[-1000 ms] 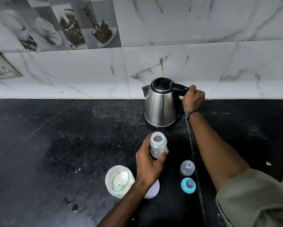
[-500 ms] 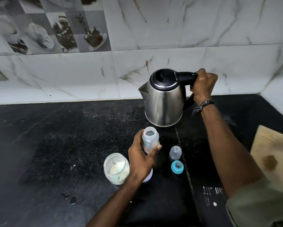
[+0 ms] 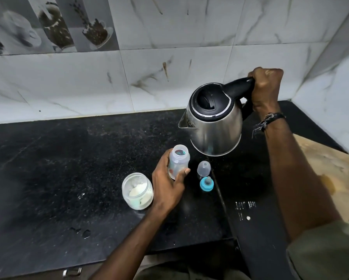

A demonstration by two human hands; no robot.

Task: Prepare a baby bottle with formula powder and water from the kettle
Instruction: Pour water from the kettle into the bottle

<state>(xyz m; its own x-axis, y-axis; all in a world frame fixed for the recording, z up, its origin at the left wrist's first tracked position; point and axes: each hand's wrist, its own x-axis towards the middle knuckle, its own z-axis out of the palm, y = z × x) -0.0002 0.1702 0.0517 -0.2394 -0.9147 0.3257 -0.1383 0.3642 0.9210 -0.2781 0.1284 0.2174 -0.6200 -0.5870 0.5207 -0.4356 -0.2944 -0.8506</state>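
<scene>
Kettle up in the air, spout aimed at the open bottle

The right hand (image 3: pixel 265 87) is wrapped tight round the black handle of the steel kettle (image 3: pixel 215 126), which hangs clear of the table (image 3: pixel 48 168) and tips a little, its spout pointing left and down; just below and left of that spout stands the baby bottle (image 3: pixel 178 161), upright, mouth open to the ceiling, the left hand (image 3: pixel 167 183) curled round its body to steady it; so the pour, I'd say, has to travel a short way left from the spout to the bottle's mouth; the kettle's handle-to-spout line runs right to left, along the back wall; right of the bottle, the clear cap (image 3: pixel 204 168) and the blue teat ring (image 3: pixel 206 183) sit near the kettle's path; the powder jar (image 3: pixel 137 190) waits by the left wrist, lid off.
</scene>
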